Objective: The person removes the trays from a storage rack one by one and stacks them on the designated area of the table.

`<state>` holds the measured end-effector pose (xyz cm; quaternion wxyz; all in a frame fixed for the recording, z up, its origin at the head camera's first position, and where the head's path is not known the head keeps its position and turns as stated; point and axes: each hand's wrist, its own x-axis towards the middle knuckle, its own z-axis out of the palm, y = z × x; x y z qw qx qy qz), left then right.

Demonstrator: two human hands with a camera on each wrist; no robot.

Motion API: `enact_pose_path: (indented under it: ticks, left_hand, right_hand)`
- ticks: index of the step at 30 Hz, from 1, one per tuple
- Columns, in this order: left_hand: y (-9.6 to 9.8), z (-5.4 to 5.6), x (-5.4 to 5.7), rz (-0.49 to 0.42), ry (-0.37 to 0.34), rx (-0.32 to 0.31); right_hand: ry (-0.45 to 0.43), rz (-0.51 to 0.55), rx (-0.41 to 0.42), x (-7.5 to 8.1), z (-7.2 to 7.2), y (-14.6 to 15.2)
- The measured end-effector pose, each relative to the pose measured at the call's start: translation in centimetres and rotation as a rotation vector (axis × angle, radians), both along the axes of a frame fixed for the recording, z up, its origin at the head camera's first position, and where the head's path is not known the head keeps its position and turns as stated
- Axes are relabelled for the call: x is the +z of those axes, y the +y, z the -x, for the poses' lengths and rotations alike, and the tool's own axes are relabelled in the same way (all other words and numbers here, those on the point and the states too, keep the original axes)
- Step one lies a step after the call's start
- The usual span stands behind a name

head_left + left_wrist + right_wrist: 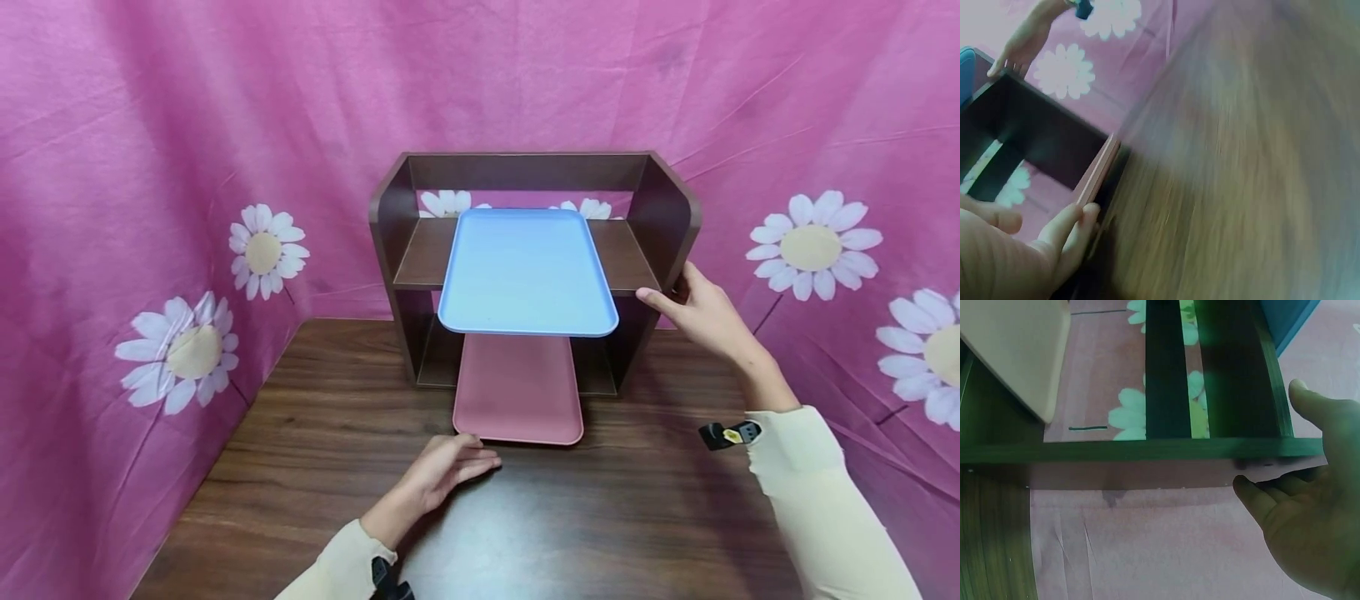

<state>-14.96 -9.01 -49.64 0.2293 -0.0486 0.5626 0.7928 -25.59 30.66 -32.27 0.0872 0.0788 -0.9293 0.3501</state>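
A dark brown two-tier shelf [667,200] stands on the table. On its upper board lies a light blue tray [528,271], jutting out over the front. Below, a pink tray [517,392] sticks out of the lower tier. My left hand [442,472] is at that tray's front left corner, its fingers extended and fingertips right at the edge [1094,175]; the thumb stands apart from them. My right hand [705,317] grips the shelf's right side panel [1147,449], with the thumb at the front edge and the fingers along the outer face.
The wood-grained table [315,467] reaches forward from the shelf. A pink cloth [525,75] with white daisies hangs behind and on both sides. Dark wrist devices [729,435] sit at the cream sleeves [817,492].
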Motion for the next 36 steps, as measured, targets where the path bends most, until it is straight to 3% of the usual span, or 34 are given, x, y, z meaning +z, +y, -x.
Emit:
enact_pose_path:
  ticks: [5,12,24,36]
  left_hand:
    - [1.8,-0.1,-0.5,-0.149,-0.076,0.067]
    - [3.7,0.0,-0.7,-0.262,-0.077,0.175]
    - [5.4,0.0,-0.5,-0.322,-0.049,0.312]
    - [5.9,0.8,-0.5,-0.399,-0.018,0.568]
  right_hand:
    - [0.021,0.007,-0.014,-0.1,0.1,-0.5]
    - [0.067,-0.014,-0.038,-0.1,0.1,-0.8]
    - [0.101,-0.031,-0.059,-0.5,0.1,-1.0]
    - [0.095,-0.021,-0.053,-0.7,0.3,-0.9]
